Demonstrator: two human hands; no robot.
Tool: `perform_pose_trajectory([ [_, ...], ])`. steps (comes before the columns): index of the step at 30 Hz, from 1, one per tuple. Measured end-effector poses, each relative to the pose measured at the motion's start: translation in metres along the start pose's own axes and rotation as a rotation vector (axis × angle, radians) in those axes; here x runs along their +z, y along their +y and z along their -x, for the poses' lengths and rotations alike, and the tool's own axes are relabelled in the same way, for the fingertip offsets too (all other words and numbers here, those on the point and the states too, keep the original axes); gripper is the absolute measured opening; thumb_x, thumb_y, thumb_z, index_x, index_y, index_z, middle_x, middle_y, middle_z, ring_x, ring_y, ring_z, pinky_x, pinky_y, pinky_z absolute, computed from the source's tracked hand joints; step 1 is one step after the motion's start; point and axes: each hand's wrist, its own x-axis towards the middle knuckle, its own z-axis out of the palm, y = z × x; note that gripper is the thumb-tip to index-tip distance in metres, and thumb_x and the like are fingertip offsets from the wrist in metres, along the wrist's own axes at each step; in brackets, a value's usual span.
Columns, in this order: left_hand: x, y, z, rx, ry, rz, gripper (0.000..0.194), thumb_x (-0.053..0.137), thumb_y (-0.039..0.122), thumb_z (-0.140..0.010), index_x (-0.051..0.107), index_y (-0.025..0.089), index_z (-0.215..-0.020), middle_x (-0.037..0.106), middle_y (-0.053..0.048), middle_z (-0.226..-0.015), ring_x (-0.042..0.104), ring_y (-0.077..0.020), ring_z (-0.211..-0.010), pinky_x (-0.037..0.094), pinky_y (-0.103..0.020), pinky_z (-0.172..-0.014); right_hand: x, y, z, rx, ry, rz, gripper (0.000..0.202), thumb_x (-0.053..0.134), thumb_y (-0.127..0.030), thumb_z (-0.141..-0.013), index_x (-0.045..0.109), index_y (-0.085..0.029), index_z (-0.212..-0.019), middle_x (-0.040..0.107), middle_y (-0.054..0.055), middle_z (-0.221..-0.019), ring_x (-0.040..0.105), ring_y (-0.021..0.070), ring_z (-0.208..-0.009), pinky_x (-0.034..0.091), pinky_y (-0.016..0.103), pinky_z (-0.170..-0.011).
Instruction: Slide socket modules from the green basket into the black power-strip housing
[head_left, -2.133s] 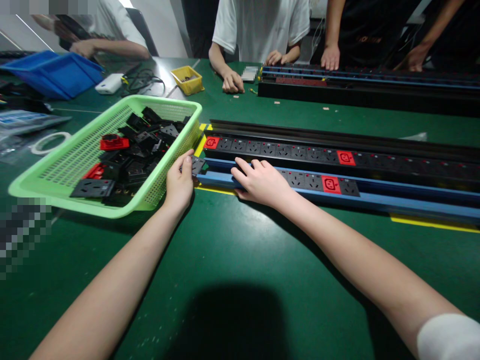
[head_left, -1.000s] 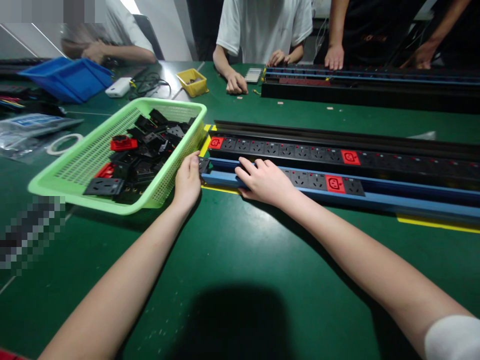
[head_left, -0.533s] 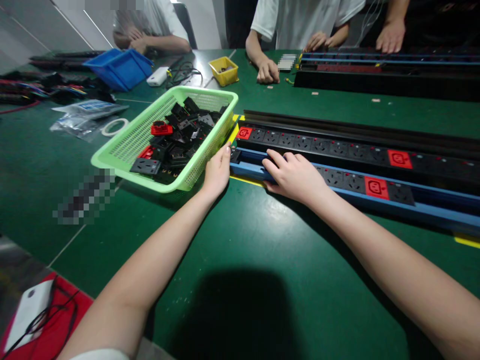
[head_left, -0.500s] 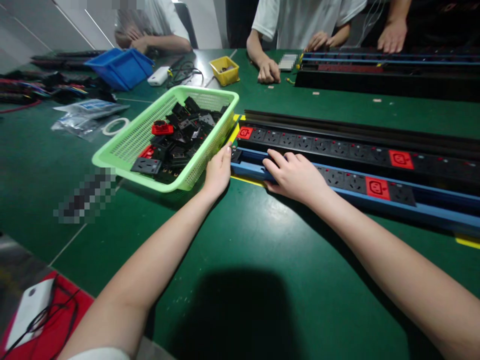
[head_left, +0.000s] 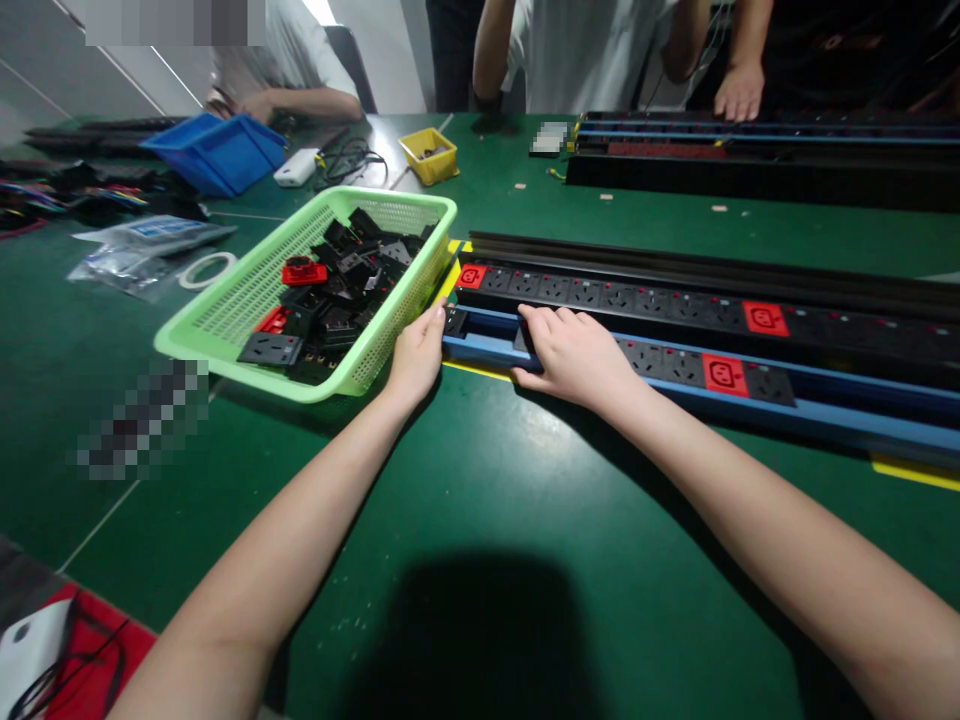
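- My left hand (head_left: 418, 350), just left of the frame's middle, is at the left end of the blue rail (head_left: 855, 424). Its thumb is up against a black socket (head_left: 454, 321) in that end; the other fingers are mostly hidden, so I cannot tell whether they close on it.
- My right hand (head_left: 581, 355), near the middle and apart from the left, is clamped across the same rail, fingers bent over the top and thumb on the near side. A dark socket (head_left: 524, 340) shows by its fingertips.
- The blue rail runs from mid-frame to the right edge, with more black sockets (head_left: 669, 364) and a red socket (head_left: 724, 375) right of my hand.
- At lower left, a white device (head_left: 34, 645) with black cords lies on something red (head_left: 135, 635).
- At left on the green table (head_left: 450, 490) are plastic bags (head_left: 142, 255) and a white ring (head_left: 207, 270); a blue bin (head_left: 225, 155) is above them.
- Left of centre, the green basket (head_left: 206, 366) holds loose black and red sockets, just beside my left hand.
- A small yellow bin (head_left: 442, 166) stands at upper middle.
- Behind the blue rail lies a black strip (head_left: 615, 298) of sockets.
- Co-workers in white shirts sit at upper left and upper middle; at upper right another person's hand (head_left: 741, 92) rests on a far rail (head_left: 750, 170).
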Motion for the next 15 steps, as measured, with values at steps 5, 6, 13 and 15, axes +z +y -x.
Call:
perform_pose_trajectory([
  [5, -0.0009, 0.0018, -0.0003, -0.010, -0.004, 0.000, 0.054, 0.058, 0.049, -0.097, 0.068, 0.015, -0.137, 0.066, -0.012, -0.141, 0.060, -0.0293, -0.136, 0.040, -0.046, -0.121, -0.0019, -0.0012, -0.0009, 0.048, -0.024, -0.016, 0.074, 0.061, -0.053, -0.091, 0.050, -0.003, -0.145, 0.065, 0.023, -0.133, 0.064, 0.0348, -0.112, 0.046, 0.041, -0.091],
  [6, -0.0011, 0.0023, -0.0002, -0.011, -0.008, -0.004, 0.054, 0.060, 0.048, -0.096, 0.068, 0.015, -0.137, 0.066, -0.012, -0.141, 0.060, -0.0295, -0.136, 0.040, -0.046, -0.121, -0.0026, -0.0017, -0.0010, 0.051, -0.030, -0.016, 0.074, 0.061, -0.053, -0.092, 0.049, -0.003, -0.145, 0.066, 0.022, -0.133, 0.065, 0.0347, -0.111, 0.046, 0.041, -0.090],
  [13, -0.0018, 0.0035, -0.0010, -0.018, -0.018, -0.018, 0.050, 0.059, 0.038, -0.094, 0.067, 0.017, -0.138, 0.066, -0.010, -0.141, 0.059, -0.0291, -0.137, 0.039, -0.045, -0.122, -0.0055, -0.0027, -0.0009, 0.052, -0.066, -0.009, 0.074, 0.058, -0.053, -0.093, 0.047, -0.003, -0.146, 0.066, 0.022, -0.131, 0.065, 0.0350, -0.111, 0.046, 0.041, -0.090],
  [15, -0.0016, 0.0037, -0.0008, -0.021, -0.013, -0.018, 0.050, 0.059, 0.038, -0.094, 0.067, 0.017, -0.139, 0.067, -0.009, -0.140, 0.060, -0.0291, -0.136, 0.040, -0.046, -0.122, -0.0056, -0.0028, -0.0007, 0.050, -0.066, -0.004, 0.073, 0.058, -0.053, -0.094, 0.047, -0.003, -0.146, 0.066, 0.022, -0.131, 0.065, 0.0351, -0.110, 0.046, 0.041, -0.089],
])
